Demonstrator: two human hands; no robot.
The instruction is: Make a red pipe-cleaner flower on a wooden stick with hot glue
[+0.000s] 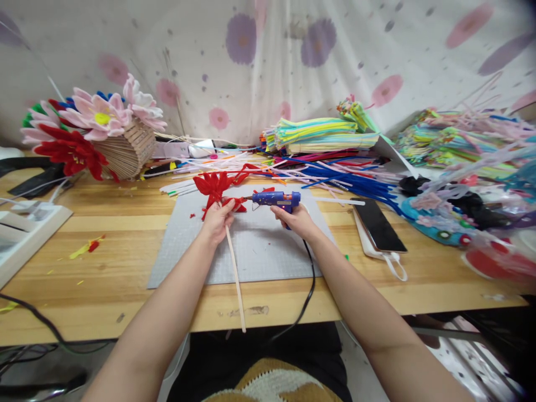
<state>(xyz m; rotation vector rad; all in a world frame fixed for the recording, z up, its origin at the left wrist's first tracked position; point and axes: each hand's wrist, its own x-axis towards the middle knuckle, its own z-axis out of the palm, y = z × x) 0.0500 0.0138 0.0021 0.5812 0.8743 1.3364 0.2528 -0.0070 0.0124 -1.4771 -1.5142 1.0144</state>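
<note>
My left hand (218, 221) is closed round a red fuzzy flower (213, 188) whose petals spread above the fingers. A pale stick (235, 268) runs down from that hand past the mat's front edge. My right hand (296, 219) is wrapped round the handle of a blue glue gun (272, 199). The gun's nozzle points left and is close to the red petals beside my left fingers; whether it touches them cannot be made out. A white glue stick (338, 201) sticks out of the gun's back. Both hands are over a grey cutting mat (268, 262).
Fuzzy flowers in a wooden-stick holder (129, 148) stand at the back left. Bundles of pipe cleaners (322, 134) line the back. A phone (380, 226) lies on the right, a power strip (31, 234) on the left. The gun's black cord (312, 279) crosses the front edge.
</note>
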